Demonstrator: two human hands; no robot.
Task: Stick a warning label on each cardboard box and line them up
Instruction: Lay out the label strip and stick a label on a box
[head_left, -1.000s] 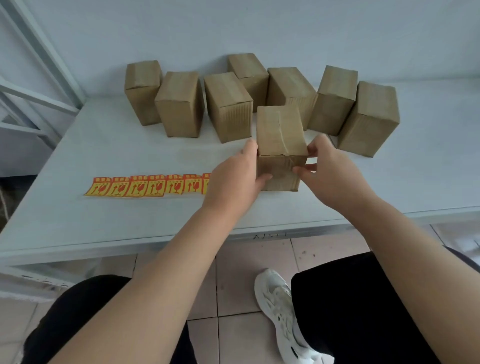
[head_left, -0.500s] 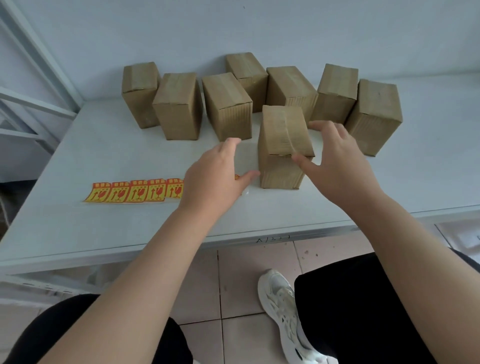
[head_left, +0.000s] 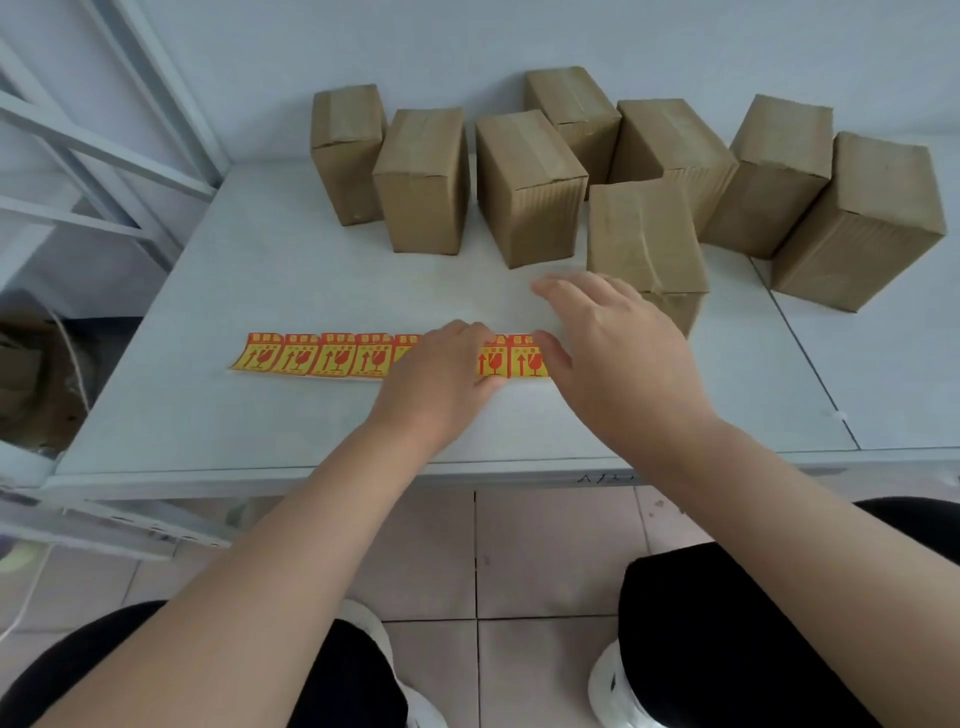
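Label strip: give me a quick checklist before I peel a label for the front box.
1. Label strip flat on the table: ok.
2. Left hand rests on the strip: ok.
3. Right hand empty, by the strip's right end: ok.
4. Label edge lifted: cannot tell, the hands hide it.
5. Front box upright, close to the hands, top unlabelled: ok.

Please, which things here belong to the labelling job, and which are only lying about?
For the job: warning label strip; front cardboard box; seven boxes behind it; left hand on the strip; right hand by its right end.
Lying about: metal rack at left; brown bundle on the floor.
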